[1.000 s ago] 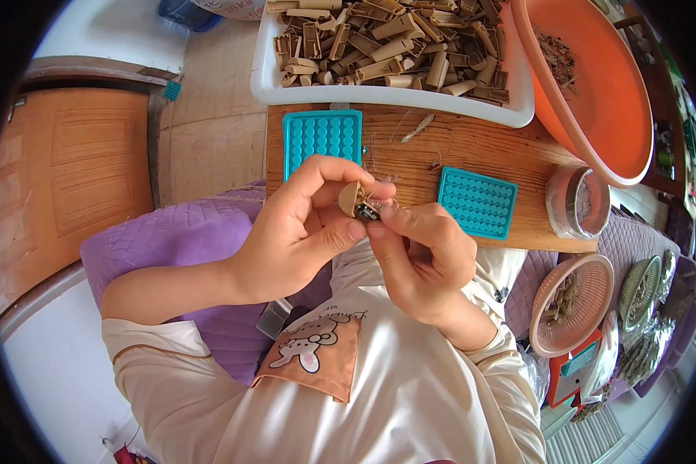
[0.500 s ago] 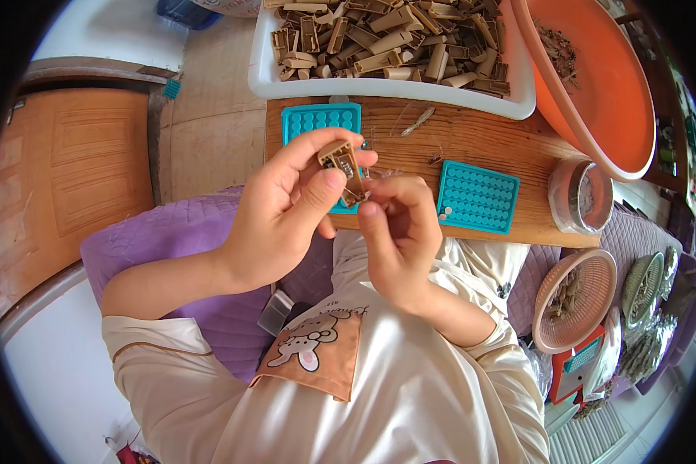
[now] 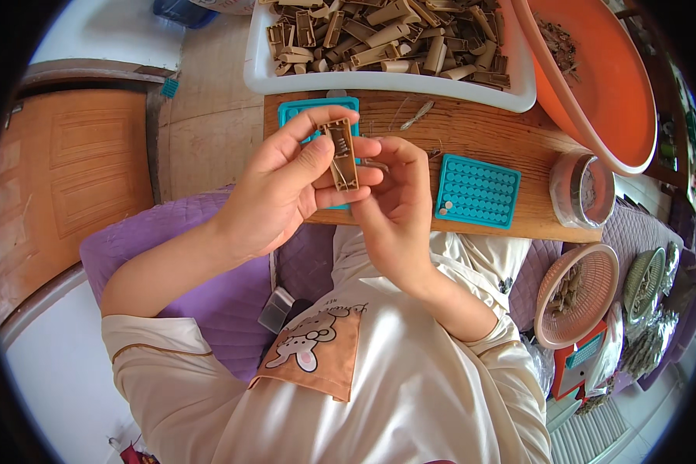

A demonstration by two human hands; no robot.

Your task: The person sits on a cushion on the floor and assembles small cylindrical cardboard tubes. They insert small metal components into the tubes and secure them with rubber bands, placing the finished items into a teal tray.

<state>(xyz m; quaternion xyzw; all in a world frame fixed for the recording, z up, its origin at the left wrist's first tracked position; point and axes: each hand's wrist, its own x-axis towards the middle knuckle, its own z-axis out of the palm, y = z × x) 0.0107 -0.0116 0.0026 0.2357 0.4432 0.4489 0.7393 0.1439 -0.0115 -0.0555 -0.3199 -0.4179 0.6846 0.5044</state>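
Table: wooden top [image 3: 479,124], upper middle of the frame on my feed.
Basin: orange [image 3: 611,85], upper right.
Bin: white [image 3: 394,87], top centre, heaped with brown casings [image 3: 379,52].
Left hand: [image 3: 286,170] centre, coming up from the lower left; thumb pressed on the casing's left edge, other fingers spread behind it, tips showing past its right side. I read that as a firm hold.
Right hand: [image 3: 400,209] just right of centre, palm turned inward, fingers curled close beside the casing; I cannot tell whether they pinch anything.
Trays: blue-green, one [image 3: 479,185] right of centre, the other [image 3: 288,110] partly hidden behind the left hand.
Held casing: brown [image 3: 349,176], centre of the frame, long side near upright, open face toward my camera. Half a second ago it was tilted, with the right fingertips at its lower end; I judge the turn leaves the inside easier to check.
Spring: small coil [image 3: 342,147] inside the held casing, upper half.
Discs: small, pale [image 3: 445,207], lower left corner of the right-hand tray.
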